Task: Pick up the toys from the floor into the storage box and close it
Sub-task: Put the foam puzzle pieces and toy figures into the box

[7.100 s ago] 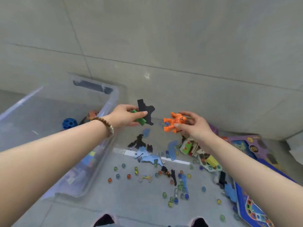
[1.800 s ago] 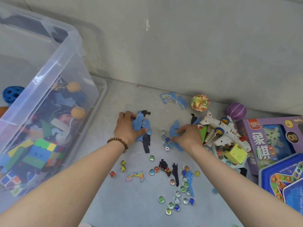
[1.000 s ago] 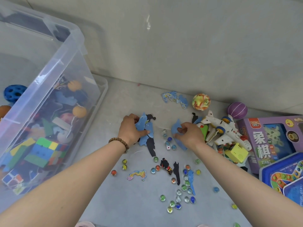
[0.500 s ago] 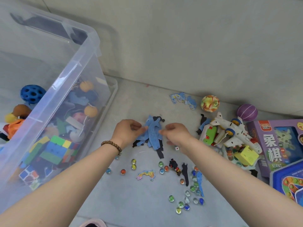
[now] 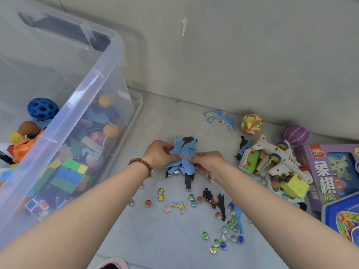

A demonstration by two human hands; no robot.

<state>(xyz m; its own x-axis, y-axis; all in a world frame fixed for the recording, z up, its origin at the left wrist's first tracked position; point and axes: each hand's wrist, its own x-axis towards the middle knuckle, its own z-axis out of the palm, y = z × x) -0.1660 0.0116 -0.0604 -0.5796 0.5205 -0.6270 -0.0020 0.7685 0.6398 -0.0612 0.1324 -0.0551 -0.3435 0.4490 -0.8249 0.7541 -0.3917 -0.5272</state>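
A bunch of flat blue and black puzzle pieces (image 5: 184, 155) is held above the floor between both hands. My left hand (image 5: 158, 154) pinches its left side, my right hand (image 5: 206, 162) pinches its right side. The clear plastic storage box (image 5: 81, 90) stands open at the left, with a blue holed ball (image 5: 42, 108), colour cubes (image 5: 71, 174) and other toys inside. Several marbles (image 5: 226, 232), a coloured puzzle piece (image 5: 174, 206) and a small black figure (image 5: 208, 197) lie on the floor below my hands.
By the wall lie another puzzle piece (image 5: 220, 118), a yellow patterned ball (image 5: 251, 123) and a purple ball (image 5: 295, 134). A white toy plane (image 5: 279, 158), a yellow block (image 5: 294, 186), a purple game box (image 5: 330, 171) and a blue board (image 5: 343, 216) crowd the right.
My two hands have come together from separate piles, merging the blue and black pieces into one bunch and lifting it off the floor. The view shifted slightly right.
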